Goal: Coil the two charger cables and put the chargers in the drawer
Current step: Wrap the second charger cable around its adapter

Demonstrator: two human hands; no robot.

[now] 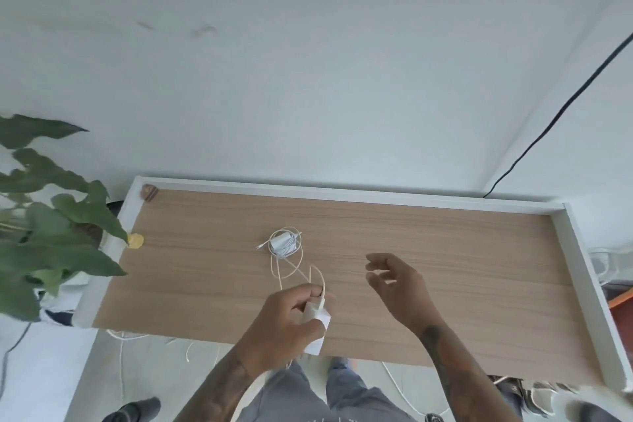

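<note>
Wood-grain brown worktop (445, 284) with a white raised rim along its far and right edges carries the task's things. A small white charger block with its thin white cable wound around it (283, 243) lies near the middle of the worktop, a little toward the far edge, one plug end sticking out to the left. A loose thin white cable (291, 267) trails from beside it toward the near edge, up to the left hand (284, 322). That hand's grip is closed around a second white rectangular charger block (317, 325) just above the near edge; its motion blur makes the exact finger placement hard to read. The right hand (394, 281) hovers over the worktop to the right, fingers relaxed and spread, holding nothing. Green leafy plant (51, 216) stands beyond the left edge.
</note>
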